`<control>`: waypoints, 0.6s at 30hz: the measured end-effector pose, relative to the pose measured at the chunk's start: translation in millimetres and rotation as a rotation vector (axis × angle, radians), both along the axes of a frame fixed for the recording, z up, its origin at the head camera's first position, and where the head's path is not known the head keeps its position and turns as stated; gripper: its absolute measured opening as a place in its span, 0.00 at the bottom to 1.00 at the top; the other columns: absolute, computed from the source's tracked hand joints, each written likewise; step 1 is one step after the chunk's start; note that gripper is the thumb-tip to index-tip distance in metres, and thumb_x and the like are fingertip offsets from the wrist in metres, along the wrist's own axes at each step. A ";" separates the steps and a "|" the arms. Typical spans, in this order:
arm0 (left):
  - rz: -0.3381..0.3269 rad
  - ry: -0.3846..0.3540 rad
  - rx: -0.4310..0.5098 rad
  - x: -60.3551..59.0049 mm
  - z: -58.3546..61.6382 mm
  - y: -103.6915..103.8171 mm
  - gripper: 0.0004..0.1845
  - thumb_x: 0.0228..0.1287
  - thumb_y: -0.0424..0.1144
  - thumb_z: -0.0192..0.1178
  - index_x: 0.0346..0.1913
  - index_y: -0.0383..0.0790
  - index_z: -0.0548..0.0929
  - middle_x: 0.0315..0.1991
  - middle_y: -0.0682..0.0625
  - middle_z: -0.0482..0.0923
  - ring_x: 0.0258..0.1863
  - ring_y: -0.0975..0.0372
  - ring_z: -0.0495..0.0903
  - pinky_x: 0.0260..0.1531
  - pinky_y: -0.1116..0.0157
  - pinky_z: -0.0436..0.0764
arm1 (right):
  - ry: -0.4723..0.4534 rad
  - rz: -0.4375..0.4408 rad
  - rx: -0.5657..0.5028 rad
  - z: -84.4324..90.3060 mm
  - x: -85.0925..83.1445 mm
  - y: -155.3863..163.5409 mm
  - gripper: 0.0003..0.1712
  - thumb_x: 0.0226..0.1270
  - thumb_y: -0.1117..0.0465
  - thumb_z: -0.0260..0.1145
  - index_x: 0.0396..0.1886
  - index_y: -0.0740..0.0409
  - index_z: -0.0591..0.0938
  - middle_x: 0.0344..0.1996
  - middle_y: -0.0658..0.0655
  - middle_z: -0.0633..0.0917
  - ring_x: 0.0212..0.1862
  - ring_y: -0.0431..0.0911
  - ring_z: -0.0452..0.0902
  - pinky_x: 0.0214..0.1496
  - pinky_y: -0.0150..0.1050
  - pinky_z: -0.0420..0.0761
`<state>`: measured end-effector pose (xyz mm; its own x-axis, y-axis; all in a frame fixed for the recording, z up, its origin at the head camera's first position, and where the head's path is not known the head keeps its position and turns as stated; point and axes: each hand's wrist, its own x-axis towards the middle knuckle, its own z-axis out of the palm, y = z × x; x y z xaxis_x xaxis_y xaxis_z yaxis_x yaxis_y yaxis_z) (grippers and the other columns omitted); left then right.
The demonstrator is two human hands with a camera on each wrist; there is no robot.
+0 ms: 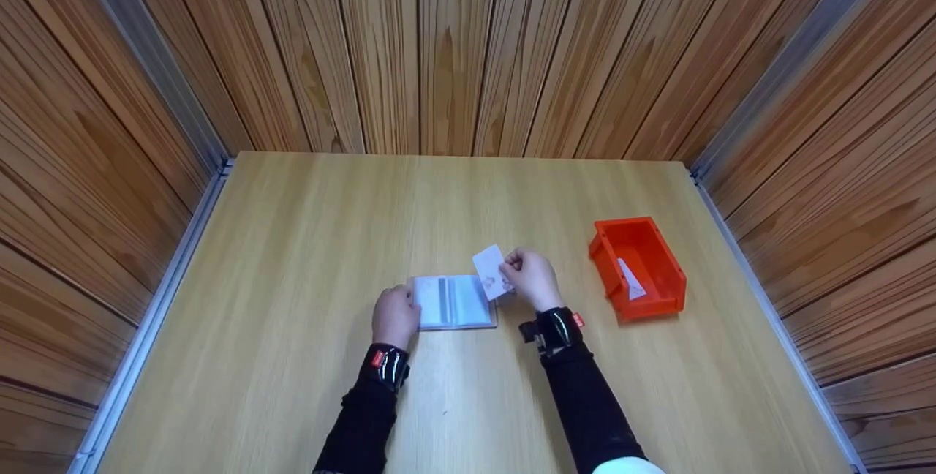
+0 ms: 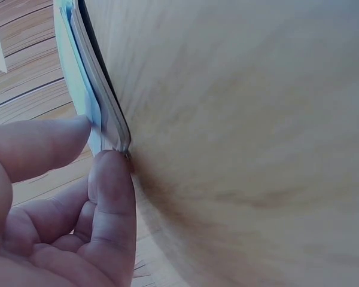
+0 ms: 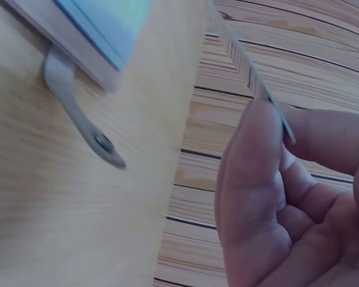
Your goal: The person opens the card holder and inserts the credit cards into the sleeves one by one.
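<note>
A small card holder (image 1: 464,309) with clear sleeves lies spread open on the table. At its left edge, my left hand (image 1: 395,317) pinches the cover and sleeves between thumb and fingertips, which the left wrist view shows close up. My right hand (image 1: 534,280) grips a white card (image 1: 487,263) by one edge, tilted over the holder's upper right corner. Edge-on in the right wrist view, the card (image 3: 251,69) sits between thumb and finger. A grey strap with a snap (image 3: 78,113) sticks out from the holder's side.
To the right stands an orange bin (image 1: 651,309) with a white piece of card or paper (image 1: 631,281) inside. Wooden plank walls (image 1: 453,50) enclose the table (image 1: 329,218) at the back and both sides, with metal rails (image 1: 157,320) along the side edges.
</note>
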<state>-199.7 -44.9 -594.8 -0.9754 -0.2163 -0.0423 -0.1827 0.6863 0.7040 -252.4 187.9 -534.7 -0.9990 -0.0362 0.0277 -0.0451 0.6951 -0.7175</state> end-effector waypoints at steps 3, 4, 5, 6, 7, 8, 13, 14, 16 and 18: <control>0.002 -0.007 0.000 0.5 -0.4 0.2 0.08 0.58 0.27 0.65 0.41 0.28 0.84 0.34 0.42 0.79 0.39 0.50 0.79 0.42 0.53 0.76 | -0.049 -0.008 -0.011 -4.8 0.9 -4.5 0.05 0.65 0.65 0.68 0.33 0.62 0.80 0.27 0.53 0.79 0.32 0.46 0.75 0.34 0.38 0.74; 0.003 -0.007 -0.001 0.6 -0.5 0.1 0.08 0.58 0.27 0.65 0.41 0.28 0.84 0.34 0.42 0.79 0.39 0.50 0.79 0.43 0.53 0.77 | -0.056 -0.007 -0.013 -6.5 1.1 -5.8 0.05 0.65 0.65 0.68 0.33 0.62 0.80 0.27 0.53 0.79 0.32 0.46 0.75 0.34 0.38 0.74; 0.002 -0.008 -0.002 0.7 -0.7 0.0 0.09 0.58 0.27 0.65 0.42 0.28 0.84 0.35 0.42 0.79 0.40 0.50 0.79 0.43 0.53 0.77 | -0.061 -0.005 -0.014 -8.2 1.5 -7.2 0.05 0.64 0.65 0.68 0.33 0.62 0.80 0.27 0.53 0.79 0.32 0.46 0.75 0.34 0.38 0.74; 0.001 -0.008 -0.004 1.0 -0.8 0.0 0.09 0.58 0.27 0.65 0.42 0.28 0.84 0.35 0.42 0.80 0.40 0.50 0.79 0.44 0.53 0.77 | -0.060 0.001 -0.014 -10.0 2.0 -8.4 0.05 0.64 0.65 0.68 0.33 0.63 0.80 0.27 0.53 0.79 0.32 0.46 0.75 0.34 0.38 0.74; 0.002 -0.012 -0.003 1.2 -0.9 0.0 0.10 0.59 0.27 0.65 0.43 0.28 0.84 0.36 0.41 0.80 0.41 0.49 0.79 0.44 0.53 0.77 | -0.058 0.008 -0.012 -11.9 2.5 -9.6 0.05 0.64 0.65 0.68 0.33 0.63 0.80 0.27 0.53 0.79 0.31 0.46 0.75 0.34 0.38 0.75; 0.001 -0.014 -0.002 1.3 -0.9 0.1 0.10 0.59 0.27 0.65 0.44 0.28 0.84 0.36 0.41 0.80 0.41 0.49 0.79 0.45 0.52 0.77 | -0.055 0.015 -0.009 -13.5 3.1 -10.9 0.05 0.63 0.65 0.68 0.32 0.63 0.80 0.27 0.53 0.79 0.31 0.46 0.75 0.34 0.38 0.75; 0.009 -0.049 0.019 0.1 -0.5 0.7 0.12 0.61 0.28 0.64 0.47 0.28 0.83 0.39 0.41 0.80 0.44 0.49 0.79 0.47 0.53 0.77 | -0.077 0.041 -0.009 -19.7 5.0 -17.5 0.05 0.63 0.65 0.69 0.32 0.63 0.80 0.27 0.53 0.79 0.31 0.46 0.75 0.35 0.38 0.76; 0.010 -0.047 0.020 0.1 -0.6 0.6 0.12 0.61 0.28 0.64 0.47 0.28 0.83 0.39 0.41 0.80 0.43 0.49 0.79 0.47 0.53 0.77 | -0.088 0.042 -0.015 -20.7 5.0 -19.1 0.05 0.63 0.65 0.69 0.32 0.62 0.80 0.27 0.53 0.79 0.31 0.45 0.74 0.35 0.37 0.76; 0.011 -0.033 0.020 0.0 -0.6 0.1 0.10 0.59 0.27 0.64 0.45 0.28 0.83 0.37 0.41 0.80 0.42 0.49 0.79 0.46 0.52 0.77 | -0.099 0.051 -0.021 -23.0 5.3 -21.9 0.05 0.63 0.66 0.69 0.32 0.62 0.80 0.27 0.53 0.79 0.31 0.45 0.74 0.33 0.37 0.76; 0.010 -0.025 0.022 -0.2 -0.8 -0.1 0.10 0.59 0.27 0.65 0.44 0.28 0.83 0.37 0.41 0.80 0.41 0.49 0.79 0.45 0.52 0.77 | -0.124 0.052 -0.028 -25.7 5.6 -24.7 0.05 0.63 0.66 0.69 0.32 0.62 0.79 0.27 0.53 0.78 0.30 0.45 0.74 0.32 0.36 0.74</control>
